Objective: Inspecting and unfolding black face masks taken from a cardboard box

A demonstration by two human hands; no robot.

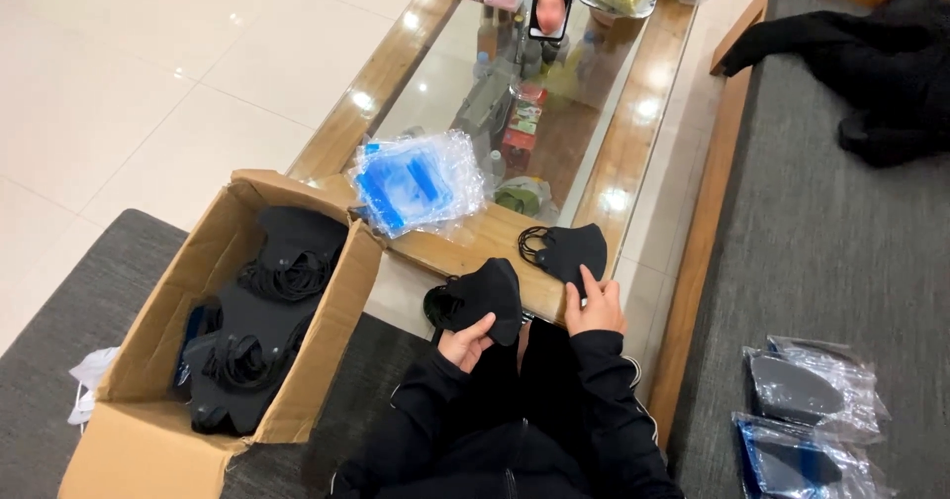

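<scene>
My left hand point(467, 344) grips one black mask point(485, 299) at frame centre, right fingers point(592, 283) pressing flat another mask point(566, 250) on the surface point(633, 133); two bagged masks point(807, 425) lower right, the box point(148, 430) remains well stocked.

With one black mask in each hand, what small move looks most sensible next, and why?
Probably bring the left hand's black mask onto the second mask, which the right hand presses to the table edge; the clear pouches lie beside them.
</scene>
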